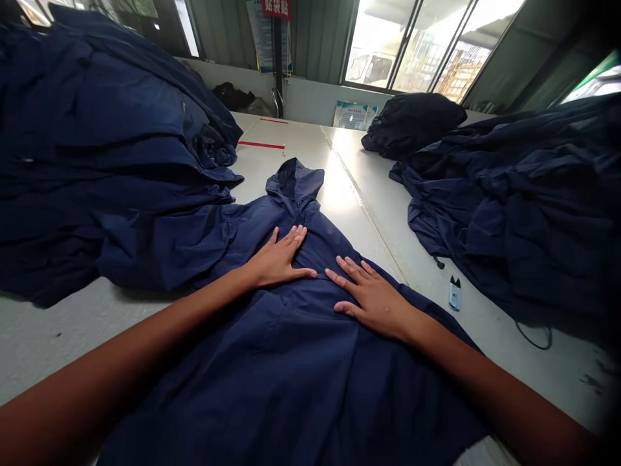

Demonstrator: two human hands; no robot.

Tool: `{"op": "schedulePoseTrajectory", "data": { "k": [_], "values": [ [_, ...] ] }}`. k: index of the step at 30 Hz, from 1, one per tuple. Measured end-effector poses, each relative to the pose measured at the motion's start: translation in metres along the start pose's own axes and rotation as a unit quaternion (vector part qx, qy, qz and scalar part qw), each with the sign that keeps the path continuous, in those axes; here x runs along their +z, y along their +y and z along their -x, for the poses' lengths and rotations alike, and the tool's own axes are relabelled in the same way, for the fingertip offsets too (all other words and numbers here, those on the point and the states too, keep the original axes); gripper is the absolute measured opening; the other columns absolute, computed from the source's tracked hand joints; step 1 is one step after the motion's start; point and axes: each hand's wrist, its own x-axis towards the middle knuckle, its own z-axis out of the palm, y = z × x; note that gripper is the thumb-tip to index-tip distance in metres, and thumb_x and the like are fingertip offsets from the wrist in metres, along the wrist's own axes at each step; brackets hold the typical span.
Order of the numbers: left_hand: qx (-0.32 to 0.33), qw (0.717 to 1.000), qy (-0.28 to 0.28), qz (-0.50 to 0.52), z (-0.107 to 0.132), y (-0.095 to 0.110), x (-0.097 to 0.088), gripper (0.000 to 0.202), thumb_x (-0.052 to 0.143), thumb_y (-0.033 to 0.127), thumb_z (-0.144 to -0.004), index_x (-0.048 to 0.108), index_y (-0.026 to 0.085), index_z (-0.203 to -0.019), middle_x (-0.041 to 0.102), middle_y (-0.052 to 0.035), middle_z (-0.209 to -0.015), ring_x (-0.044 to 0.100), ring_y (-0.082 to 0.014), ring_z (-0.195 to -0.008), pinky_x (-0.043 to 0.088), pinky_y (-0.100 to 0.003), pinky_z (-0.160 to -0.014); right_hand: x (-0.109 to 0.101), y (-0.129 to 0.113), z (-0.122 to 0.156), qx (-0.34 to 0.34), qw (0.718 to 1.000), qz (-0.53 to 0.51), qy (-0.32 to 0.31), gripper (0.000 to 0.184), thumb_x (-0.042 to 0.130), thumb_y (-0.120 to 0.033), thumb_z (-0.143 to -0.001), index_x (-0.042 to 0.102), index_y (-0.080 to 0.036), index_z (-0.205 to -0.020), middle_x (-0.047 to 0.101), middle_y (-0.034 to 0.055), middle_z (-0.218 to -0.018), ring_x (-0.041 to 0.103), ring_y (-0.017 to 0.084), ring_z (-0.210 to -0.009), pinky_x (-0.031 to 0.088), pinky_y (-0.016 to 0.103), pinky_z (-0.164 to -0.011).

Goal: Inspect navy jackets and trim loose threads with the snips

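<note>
Resting flat on navy hooded garment [295, 343]: left hand [277, 260], right hand [371, 296]

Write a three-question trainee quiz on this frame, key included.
1. True or false: the left hand and the right hand both rest on the hooded navy garment.
2. Which hand is nearer the small light-blue tool? A) left B) right
3. Fill in: the garment's hood lies at its end ___ the camera wearer (nearest / farthest from).

Key: 1. True. 2. B. 3. Farthest from.
</note>
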Motion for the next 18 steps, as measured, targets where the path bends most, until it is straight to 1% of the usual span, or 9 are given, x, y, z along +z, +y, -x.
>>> {"op": "schedulePoseTrajectory", "data": {
  "k": [3, 6, 11, 15, 18],
  "values": [
    [-0.008, 1.000, 0.002, 0.007, 0.000, 0.002, -0.002, 0.131, 0.043, 0.097, -0.085, 0.008, 0.007, -0.173, 0.013, -0.0209, -0.179, 0.010, -0.0348, -0.168, 0.002, -0.061, -0.135, 0.001, 0.002, 0.004, -0.014, 1.000, 0.002, 0.010, 0.071, 0.047, -0.069, -0.106, 0.034, -0.038, -0.169, 0.022, 0.0089, -0.179, 0.021, 0.030, -0.166, 0.025, 0.058, -0.133],
    [-0.009, 1.000, -0.005, 0.012, -0.001, 0.000, -0.002, 0.134, 0.045, 0.098, -0.083, 0.006, 0.006, -0.173, 0.013, -0.0229, -0.178, 0.010, -0.0358, -0.168, 0.000, -0.062, -0.135, 0.003, 0.005, 0.009, -0.023, 0.999, 0.008, 0.022, 0.070, 0.049, -0.068, -0.106, 0.033, -0.042, -0.169, 0.023, 0.0096, -0.179, 0.022, 0.030, -0.166, 0.028, 0.059, -0.132],
    [0.000, 1.000, -0.001, 0.011, 0.000, -0.003, 0.000, 0.138, 0.046, 0.100, -0.081, 0.005, 0.006, -0.173, 0.014, -0.0221, -0.178, 0.008, -0.0359, -0.168, -0.002, -0.063, -0.135, 0.004, 0.008, 0.013, -0.040, 0.999, 0.011, 0.023, 0.069, 0.051, -0.065, -0.106, 0.032, -0.043, -0.169, 0.024, 0.0130, -0.178, 0.024, 0.033, -0.165, 0.032, 0.063, -0.129],
    [0.011, 1.000, -0.008, 0.008, 0.001, -0.002, 0.000, 0.133, 0.042, 0.099, -0.083, 0.005, 0.009, -0.174, 0.015, -0.0198, -0.179, 0.010, -0.0356, -0.168, -0.004, -0.062, -0.135, 0.004, 0.010, 0.016, -0.058, 0.998, 0.007, 0.029, 0.068, 0.054, -0.061, -0.107, 0.034, -0.042, -0.168, 0.025, 0.0136, -0.178, 0.026, 0.035, -0.164, 0.033, 0.065, -0.128],
    [0.013, 1.000, -0.007, 0.006, 0.000, 0.000, -0.001, 0.130, 0.040, 0.098, -0.086, 0.004, 0.009, -0.174, 0.014, -0.0191, -0.179, 0.009, -0.0348, -0.168, -0.004, -0.062, -0.135, 0.006, 0.011, 0.017, -0.063, 0.997, 0.008, 0.039, 0.066, 0.055, -0.057, -0.107, 0.035, -0.041, -0.168, 0.026, 0.0144, -0.178, 0.027, 0.035, -0.164, 0.034, 0.065, -0.127]
  ]
}}
